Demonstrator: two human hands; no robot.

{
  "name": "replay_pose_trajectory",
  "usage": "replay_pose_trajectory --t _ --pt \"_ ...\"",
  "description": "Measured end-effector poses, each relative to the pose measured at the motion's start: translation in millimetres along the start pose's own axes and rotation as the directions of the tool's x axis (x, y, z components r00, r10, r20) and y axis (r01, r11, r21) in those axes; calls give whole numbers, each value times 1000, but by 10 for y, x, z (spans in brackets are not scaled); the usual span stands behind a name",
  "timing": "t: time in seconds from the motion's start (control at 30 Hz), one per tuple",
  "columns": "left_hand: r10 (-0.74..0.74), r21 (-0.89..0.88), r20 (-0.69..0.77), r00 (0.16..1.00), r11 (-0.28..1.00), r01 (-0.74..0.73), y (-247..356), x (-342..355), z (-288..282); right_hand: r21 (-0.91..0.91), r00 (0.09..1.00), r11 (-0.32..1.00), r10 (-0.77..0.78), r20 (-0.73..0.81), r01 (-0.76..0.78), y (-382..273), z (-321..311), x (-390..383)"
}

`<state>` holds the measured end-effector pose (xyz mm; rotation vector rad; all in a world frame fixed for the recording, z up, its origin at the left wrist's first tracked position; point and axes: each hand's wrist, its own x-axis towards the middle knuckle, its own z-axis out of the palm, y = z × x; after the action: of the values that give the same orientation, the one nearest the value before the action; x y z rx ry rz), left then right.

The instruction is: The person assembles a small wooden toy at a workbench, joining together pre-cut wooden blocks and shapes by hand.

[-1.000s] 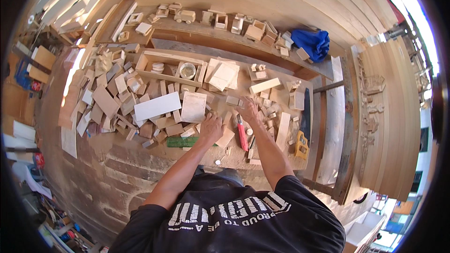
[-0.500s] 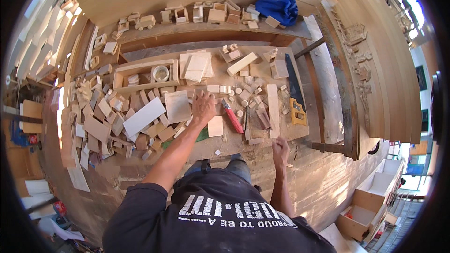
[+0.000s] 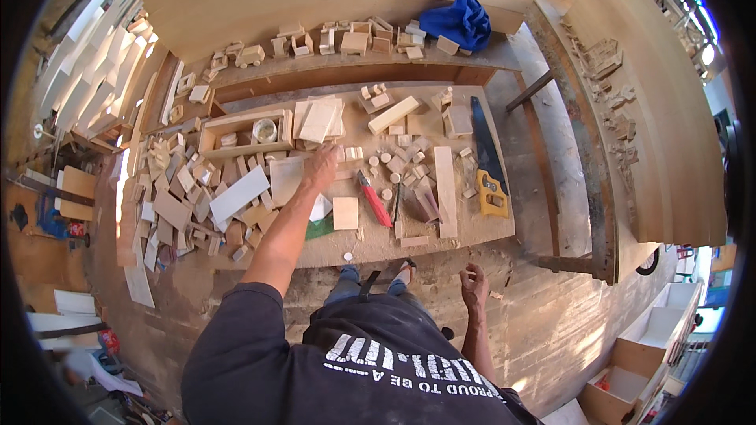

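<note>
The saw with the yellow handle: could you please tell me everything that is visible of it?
The saw has a long, dark bluish blade, metallic in look, and a yellow handle, perhaps plastic. It lies near the right edge of the workbench, handle toward the person, blade tip pointing away. A long pale wooden strip lies to its left, apart from it. Neither the left hand nor the right hand touches it. Its teeth are too small to make out.
</note>
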<state>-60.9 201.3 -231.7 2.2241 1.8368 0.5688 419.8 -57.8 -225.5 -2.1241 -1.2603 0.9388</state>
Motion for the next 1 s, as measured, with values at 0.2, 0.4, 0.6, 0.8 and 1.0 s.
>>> replay_pose_trajectory --t 0.2,0.4,0.6,0.8,1.0 --pt "-437 -149 -167 884 897 416 262 -511 -292 -51 997 997 -58 60 61 421 -159 139" --pt "-657 -394 -327 679 748 534 767 -1764 51 -36 912 964 -237 335 264 -48 -77 426" --pt "-689 -313 -44 723 697 645 1416 -2458 215 68 666 735 -646 372 675 -683 504 541" --pt "-627 -149 -31 778 773 617 1722 -2431 264 -44 586 642 -667 460 765 -878 808 677" --pt "-548 -208 -45 835 823 529 1489 -2379 355 85 596 656 -727 341 750 -663 940 829"
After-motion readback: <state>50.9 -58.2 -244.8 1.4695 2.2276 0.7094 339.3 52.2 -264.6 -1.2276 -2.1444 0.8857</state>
